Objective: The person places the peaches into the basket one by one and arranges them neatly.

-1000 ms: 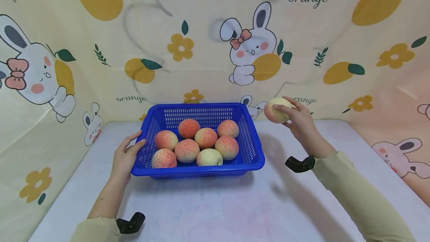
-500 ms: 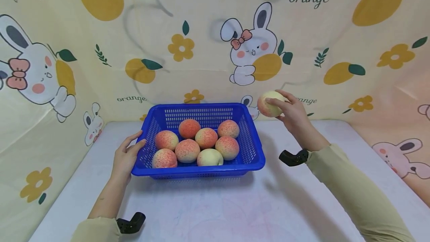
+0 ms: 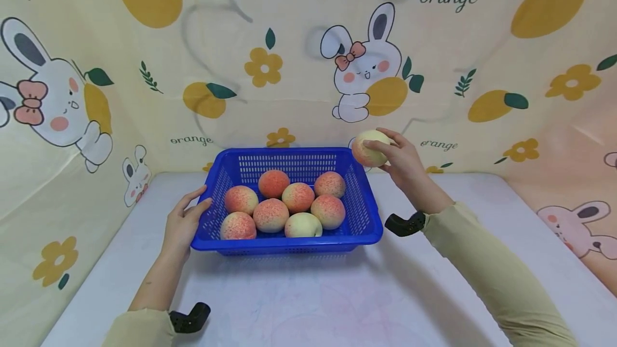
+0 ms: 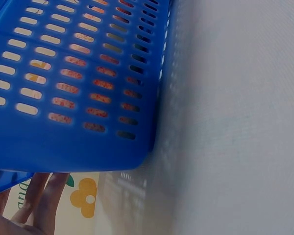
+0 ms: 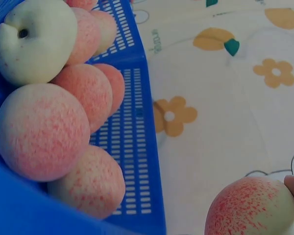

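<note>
A blue plastic basket (image 3: 289, 242) with slotted walls holds several peaches (image 3: 271, 216), mostly red-speckled, one pale (image 3: 303, 225). At its left end my left hand (image 3: 180, 226) grips the rim; in the left wrist view the fingers (image 4: 46, 203) reach the basket's edge, partly hidden by it. My right hand (image 3: 406, 167) holds another peach (image 3: 370, 149), pale yellow with a pink blush, between thumb and fingers. That peach is raised by the basket's back right corner and overlaps the rim in the head view.
The basket rests on a white tabletop (image 3: 299, 299). Behind and beside it stands a backdrop (image 3: 299, 79) printed with rabbits, oranges and flowers. A black device (image 3: 405, 225) is worn on the right wrist, and a similar one (image 3: 190, 318) on the left.
My right hand has moved left with its peach, from right of the basket to the back right corner. The left hand and the basket stay in place.
</note>
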Available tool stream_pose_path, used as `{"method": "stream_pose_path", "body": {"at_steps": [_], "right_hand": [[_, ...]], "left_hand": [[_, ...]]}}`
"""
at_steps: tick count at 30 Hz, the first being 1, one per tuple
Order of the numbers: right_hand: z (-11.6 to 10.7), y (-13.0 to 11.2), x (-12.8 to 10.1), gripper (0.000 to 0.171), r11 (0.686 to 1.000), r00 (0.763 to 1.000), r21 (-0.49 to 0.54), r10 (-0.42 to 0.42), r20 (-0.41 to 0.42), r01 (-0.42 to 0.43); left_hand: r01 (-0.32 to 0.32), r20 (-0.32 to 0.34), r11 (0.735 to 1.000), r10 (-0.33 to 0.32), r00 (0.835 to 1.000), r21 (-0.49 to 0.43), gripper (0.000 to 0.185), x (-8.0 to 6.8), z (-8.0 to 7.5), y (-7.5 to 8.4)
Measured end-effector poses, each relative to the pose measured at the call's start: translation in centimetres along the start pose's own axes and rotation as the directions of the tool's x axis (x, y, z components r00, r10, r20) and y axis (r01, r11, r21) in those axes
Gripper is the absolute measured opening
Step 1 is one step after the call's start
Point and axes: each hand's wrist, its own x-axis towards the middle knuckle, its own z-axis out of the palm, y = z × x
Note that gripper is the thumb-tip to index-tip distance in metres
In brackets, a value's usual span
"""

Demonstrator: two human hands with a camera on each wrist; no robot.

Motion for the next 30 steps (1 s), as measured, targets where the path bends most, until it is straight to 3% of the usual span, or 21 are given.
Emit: {"method": "stream_pose_path", "body": {"at_steps": [30], "right_hand": [[6.1,1.1,1.3,0.062,0.998,0.991,0.068,-0.004,0.136,-0.005]], "left_hand": [[-0.006,-0.004,1.000,0.006,1.000,-0.020,0.054,-0.1,-0.1,0.0]]}}
